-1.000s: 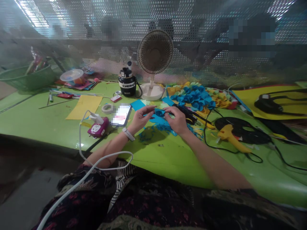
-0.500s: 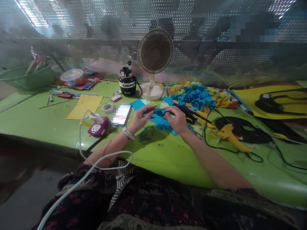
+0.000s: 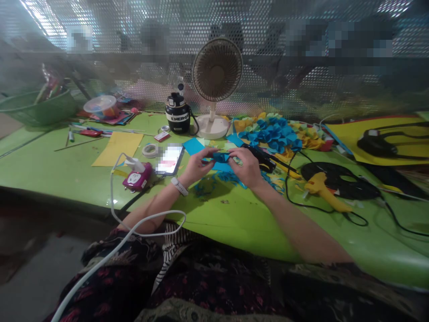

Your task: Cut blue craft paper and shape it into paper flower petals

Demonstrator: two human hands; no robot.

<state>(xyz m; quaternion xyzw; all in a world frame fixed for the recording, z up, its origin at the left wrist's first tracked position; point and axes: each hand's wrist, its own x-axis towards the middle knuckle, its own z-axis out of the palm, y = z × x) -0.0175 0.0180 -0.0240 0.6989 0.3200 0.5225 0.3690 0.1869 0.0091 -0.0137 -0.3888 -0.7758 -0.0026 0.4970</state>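
A small curled piece of blue paper (image 3: 221, 157) is pinched between both hands above the table. My left hand (image 3: 198, 164), with a white watch on its wrist, grips its left end. On the other end, my right hand (image 3: 246, 166) closes thumb and fingers. Below the hands lie blue paper scraps (image 3: 231, 179) and flat blue sheets (image 3: 193, 146). Behind my right hand rests a black tool (image 3: 261, 157), partly hidden, its kind unclear. A heap of folded blue paper pieces (image 3: 276, 134) is at the back right, with yellow ones around it.
A white fan (image 3: 212, 127) and a black bottle (image 3: 178, 117) stand at the back. To the left are a phone (image 3: 170, 160), a tape roll (image 3: 150, 150), a yellow sheet (image 3: 117, 150) and a purple power socket (image 3: 136, 178). A yellow glue gun (image 3: 326, 193) lies right, its cord trailing.
The blue paper has turned and flattened between my fingers; its round curl now shows less. Both hands stay in nearly the same place.
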